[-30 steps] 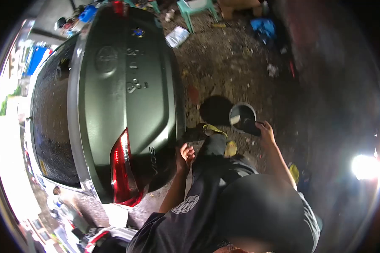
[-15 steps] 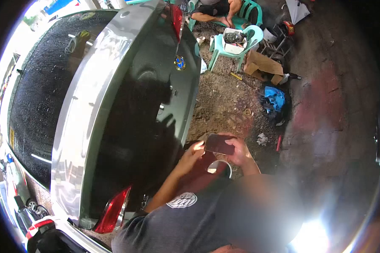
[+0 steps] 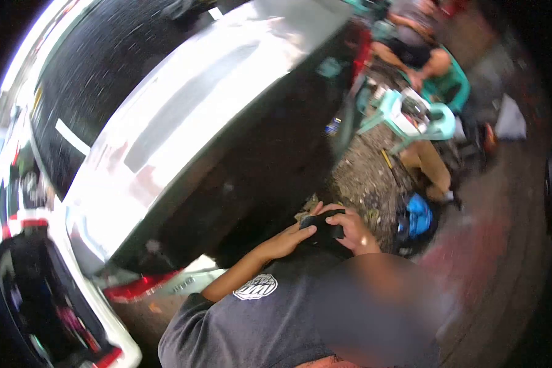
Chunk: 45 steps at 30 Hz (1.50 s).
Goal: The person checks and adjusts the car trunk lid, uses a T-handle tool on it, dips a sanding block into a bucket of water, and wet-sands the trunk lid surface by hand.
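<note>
Behind the car's rear end, low in the middle of the view, a dark flat phone sits crosswise between the person's two hands, above the gravel ground. The left hand is curled about its near end with the thumb lying on top, and the right hand wraps the far end, fingers folded over the upper edge; both are closed on it. Handling it well seems to call for a steady grip from both ends, thumbs free to press, and the device kept level over the rough ground, since a slip would drop it onto stones. Just left rises the silver car with its red tail light below. Farther off stand a green plastic chair and a blue rag. Compared with half a second ago, the hands have kept the same hold, the round mirror-like thing beneath them is gone from sight, and the view has swung, blurring the car.
</note>
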### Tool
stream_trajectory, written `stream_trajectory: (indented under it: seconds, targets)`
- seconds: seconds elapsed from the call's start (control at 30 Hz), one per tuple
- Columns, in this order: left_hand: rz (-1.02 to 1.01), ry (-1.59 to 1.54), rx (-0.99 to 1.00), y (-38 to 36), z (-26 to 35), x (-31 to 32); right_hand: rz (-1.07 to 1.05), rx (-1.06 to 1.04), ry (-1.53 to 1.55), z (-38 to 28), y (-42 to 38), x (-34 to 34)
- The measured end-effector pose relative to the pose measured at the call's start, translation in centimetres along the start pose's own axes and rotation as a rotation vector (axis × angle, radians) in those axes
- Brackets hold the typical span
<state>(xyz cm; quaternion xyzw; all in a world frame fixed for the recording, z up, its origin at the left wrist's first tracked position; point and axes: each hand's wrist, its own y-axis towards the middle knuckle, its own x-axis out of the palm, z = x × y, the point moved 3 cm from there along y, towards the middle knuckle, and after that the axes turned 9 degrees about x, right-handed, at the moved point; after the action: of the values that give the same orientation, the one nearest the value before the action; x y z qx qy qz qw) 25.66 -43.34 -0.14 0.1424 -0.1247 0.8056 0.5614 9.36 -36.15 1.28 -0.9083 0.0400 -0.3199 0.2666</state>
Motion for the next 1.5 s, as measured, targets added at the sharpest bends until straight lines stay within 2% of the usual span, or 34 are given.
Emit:
stream_trajectory:
  seconds: [0.07,0.1,0.17,0.23,0.27,0.3,0.33,0.4,0.47,0.53,0.6,0.67,0.73,0.8,0.83,0.93,1.0,1.07,1.13,1.17,1.2,1.23,1.33,1.47,1.5]
  targets:
    - [0.144,0.003,0.086,0.7,-0.2,-0.4,-0.061,0.194,-0.092,-2.5,2.6,-2.0]
    - [0.196,0.014,0.106,1.3,-0.1,-0.4,-0.091,0.156,-0.336,-4.9,3.3,-2.5]
    - [0.342,0.015,0.176,2.0,0.1,-0.3,-0.209,0.078,-0.286,-10.2,6.3,-6.1]
    - [0.524,-0.028,0.286,2.4,-0.1,1.4,0.054,-0.220,-0.347,-16.3,10.5,-12.5]
    - [0.669,-0.064,0.409,2.8,-1.0,2.2,0.234,-0.318,-0.333,-18.8,13.3,-18.2]
    - [0.844,0.084,0.456,2.6,0.1,3.7,0.475,-0.322,-0.336,-21.7,17.2,-25.8]
    - [1.010,0.233,0.485,2.0,1.5,5.4,0.474,-0.419,-0.393,-23.8,18.5,-28.8]
    - [1.379,0.068,0.571,1.3,1.7,7.4,0.630,-0.351,-0.456,-27.0,22.2,-32.6]
    - [1.635,0.277,0.857,0.0,5.3,9.5,0.484,-0.276,-0.406,-27.4,26.6,-37.2]
    - [1.970,0.773,0.586,-2.4,6.3,8.8,0.452,-0.158,-0.440,-26.9,29.8,-37.3]
    - [2.111,1.093,0.352,-4.2,7.3,6.6,0.428,-0.084,-0.468,-26.3,31.9,-36.7]
    - [2.172,1.258,0.217,-5.0,6.7,2.4,0.410,-0.039,-0.489,-26.0,32.7,-36.2]
    - [2.094,1.170,0.157,-3.0,6.1,-1.1,0.399,-0.021,-0.501,-25.9,33.1,-35.9]
    - [2.181,1.343,0.085,0.5,6.0,-0.7,0.389,-0.015,-0.517,-26.2,33.6,-36.2]
    - [2.118,1.470,0.336,0.5,4.9,-0.5,0.388,-0.012,-0.521,-26.1,33.2,-35.6]
    - [2.126,1.328,0.193,-2.6,5.1,-1.4,0.382,-0.016,-0.542,-26.1,33.4,-35.0]
    - [2.332,1.330,0.160,-7.5,5.8,-3.8,0.385,-0.022,-0.564,-26.3,33.3,-34.6]
    - [2.418,1.213,0.049,-9.7,7.5,-4.3,0.389,-0.017,-0.589,-26.2,33.1,-34.3]
    - [2.449,1.240,-0.030,-6.1,7.0,-3.5,0.391,-0.017,-0.609,-26.4,33.0,-33.9]
    - [2.371,1.300,-0.173,-3.1,5.9,-3.0,0.394,-0.011,-0.618,-26.5,33.3,-33.9]
    - [2.245,1.231,-0.144,-0.4,5.5,-1.2,0.397,-0.009,-0.628,-26.5,33.4,-33.8]
    - [2.215,1.279,-0.047,0.9,4.6,-0.1,0.403,-0.015,-0.632,-26.4,33.3,-33.8]
    - [2.198,1.394,0.091,-1.5,4.9,0.3,0.414,-0.023,-0.652,-26.8,33.3,-34.0]
    - [2.282,1.324,0.118,-3.2,6.0,-0.2,0.445,-0.087,-0.667,-26.4,31.4,-33.7]
    - [2.253,1.314,0.061,-3.0,5.7,-0.2,0.468,-0.128,-0.675,-26.3,30.7,-33.9]
